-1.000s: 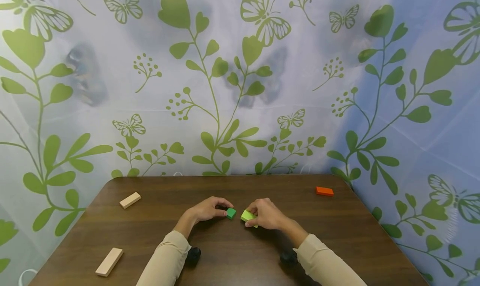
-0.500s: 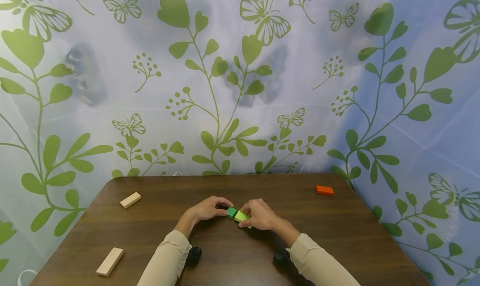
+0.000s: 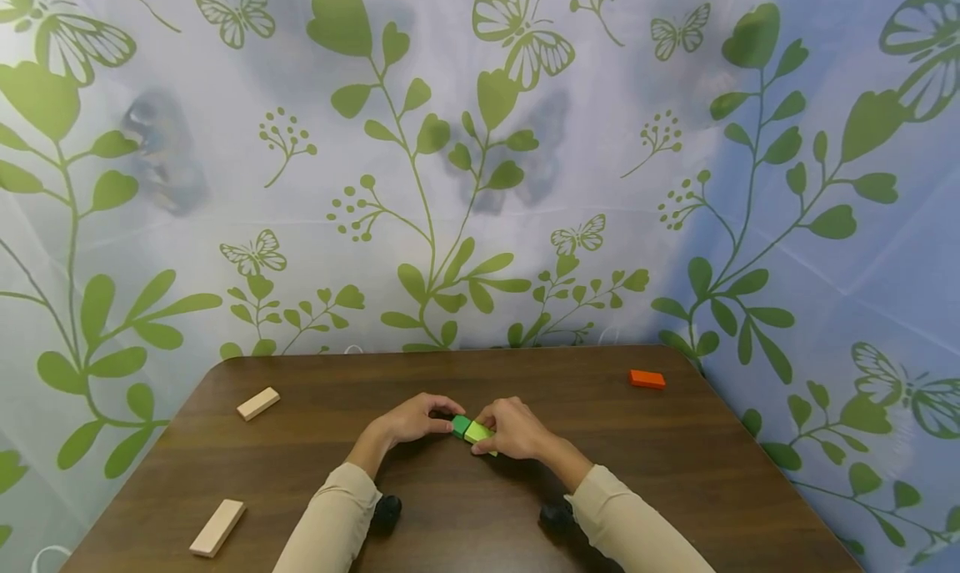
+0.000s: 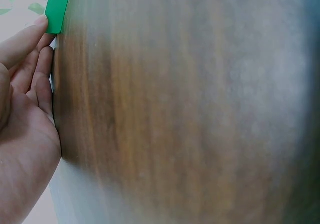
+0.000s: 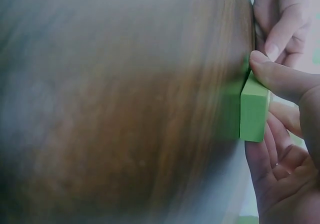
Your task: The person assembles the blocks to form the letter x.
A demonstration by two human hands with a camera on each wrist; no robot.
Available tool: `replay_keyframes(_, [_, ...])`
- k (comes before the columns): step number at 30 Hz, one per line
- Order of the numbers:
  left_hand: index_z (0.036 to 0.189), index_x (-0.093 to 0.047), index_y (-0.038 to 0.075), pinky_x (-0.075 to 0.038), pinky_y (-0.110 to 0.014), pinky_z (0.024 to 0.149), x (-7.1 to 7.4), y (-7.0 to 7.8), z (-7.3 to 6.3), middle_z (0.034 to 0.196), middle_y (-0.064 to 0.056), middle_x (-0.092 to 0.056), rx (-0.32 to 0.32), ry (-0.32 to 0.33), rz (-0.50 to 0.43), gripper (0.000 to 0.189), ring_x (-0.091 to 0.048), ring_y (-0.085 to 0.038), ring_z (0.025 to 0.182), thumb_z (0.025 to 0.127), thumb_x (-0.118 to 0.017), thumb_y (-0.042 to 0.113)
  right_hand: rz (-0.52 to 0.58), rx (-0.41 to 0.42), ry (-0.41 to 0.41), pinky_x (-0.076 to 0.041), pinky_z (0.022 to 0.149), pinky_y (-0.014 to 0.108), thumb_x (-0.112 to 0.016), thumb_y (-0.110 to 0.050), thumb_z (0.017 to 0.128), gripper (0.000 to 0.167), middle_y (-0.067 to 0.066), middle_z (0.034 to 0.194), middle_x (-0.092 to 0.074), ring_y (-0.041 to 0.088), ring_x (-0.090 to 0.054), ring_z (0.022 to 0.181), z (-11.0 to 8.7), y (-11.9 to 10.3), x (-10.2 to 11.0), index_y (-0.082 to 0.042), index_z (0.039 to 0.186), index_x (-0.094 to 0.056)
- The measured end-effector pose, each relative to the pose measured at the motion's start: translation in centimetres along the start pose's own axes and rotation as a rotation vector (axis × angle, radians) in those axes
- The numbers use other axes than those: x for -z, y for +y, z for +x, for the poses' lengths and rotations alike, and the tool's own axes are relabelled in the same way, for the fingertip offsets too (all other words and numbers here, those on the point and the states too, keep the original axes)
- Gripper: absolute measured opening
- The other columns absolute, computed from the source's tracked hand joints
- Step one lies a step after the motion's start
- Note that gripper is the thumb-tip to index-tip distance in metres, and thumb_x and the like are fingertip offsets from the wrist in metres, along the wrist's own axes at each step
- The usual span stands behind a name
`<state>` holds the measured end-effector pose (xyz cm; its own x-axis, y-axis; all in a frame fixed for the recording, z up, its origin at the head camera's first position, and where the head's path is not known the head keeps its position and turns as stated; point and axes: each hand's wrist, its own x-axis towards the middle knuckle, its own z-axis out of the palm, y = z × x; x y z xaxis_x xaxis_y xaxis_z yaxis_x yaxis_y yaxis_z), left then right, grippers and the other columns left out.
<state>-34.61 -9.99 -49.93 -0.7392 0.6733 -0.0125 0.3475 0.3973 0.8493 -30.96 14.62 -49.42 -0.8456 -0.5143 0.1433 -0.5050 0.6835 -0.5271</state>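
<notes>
My left hand (image 3: 414, 419) pinches a dark green block (image 3: 461, 426) between thumb and fingers at the middle of the table. The left wrist view shows the thumb tip against a face of that green block (image 4: 58, 13). From the right, my right hand (image 3: 519, 430) grips a lime green block (image 3: 477, 434) by its sides. End to end, the two blocks meet in a slanting row in the head view. In the right wrist view the near end of the lime block (image 5: 254, 116) shows, low at the tabletop.
Two pale wooden blocks lie on the left: a smaller-looking one (image 3: 258, 404) farther back and another (image 3: 217, 528) nearer. An orange-red block (image 3: 647, 379) lies at the back right. The brown table (image 3: 465, 515) backs onto a leaf-patterned curtain (image 3: 450, 181).
My right hand has moved left with the lime block, closing the gap to the dark green block. My left hand has stayed in place on its block.
</notes>
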Motion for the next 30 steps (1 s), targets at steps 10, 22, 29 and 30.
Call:
replay_keyframes(10, [0.129, -0.069, 0.0, -0.045, -0.051, 0.101, 0.07, 0.14, -0.09, 0.124, -0.009, -0.068, 0.008, 0.0, -0.019, 0.03, -0.059, -0.031, 0.119, 0.1, -0.069, 0.007, 0.035, -0.026, -0.02, -0.052, 0.067, 0.024, -0.093, -0.029, 0.08, 0.034, -0.009, 0.089, -0.075, 0.002, -0.063, 0.077, 0.22, -0.04, -0.28, -0.01, 0.105, -0.082])
replay_keyframes(22, [0.129, -0.069, 0.0, -0.044, -0.052, 0.101, 0.16, 0.22, -0.11, 0.124, -0.009, -0.068, 0.0, -0.007, -0.024, 0.03, -0.059, -0.032, 0.118, 0.1, -0.07, 0.007, -0.015, -0.02, -0.006, -0.05, 0.067, 0.025, -0.092, -0.03, 0.08, 0.036, -0.009, 0.089, -0.07, 0.006, -0.058, 0.078, 0.17, -0.3, -0.42, -0.009, 0.108, -0.081])
replay_keyframes(29, [0.127, -0.07, 0.002, -0.045, -0.049, 0.1, 0.15, 0.3, -0.16, 0.123, -0.008, -0.068, 0.006, -0.006, -0.026, 0.029, -0.059, -0.027, 0.116, 0.099, -0.07, 0.007, -0.008, -0.019, 0.005, -0.049, 0.067, 0.026, -0.093, -0.028, 0.08, 0.037, -0.007, 0.089, -0.067, 0.006, -0.057, 0.078, 0.1, -0.25, -0.58, -0.008, 0.108, -0.08])
replay_keyframes(30, [0.127, -0.07, 0.002, -0.045, -0.05, 0.1, 0.13, 0.31, -0.16, 0.123, -0.008, -0.068, 0.005, -0.005, -0.028, 0.029, -0.059, -0.027, 0.115, 0.099, -0.07, 0.007, -0.007, -0.02, 0.007, -0.049, 0.067, 0.026, -0.093, -0.028, 0.08, 0.037, -0.007, 0.089, -0.067, 0.006, -0.057, 0.078, 0.1, -0.22, -0.61, -0.008, 0.108, -0.08])
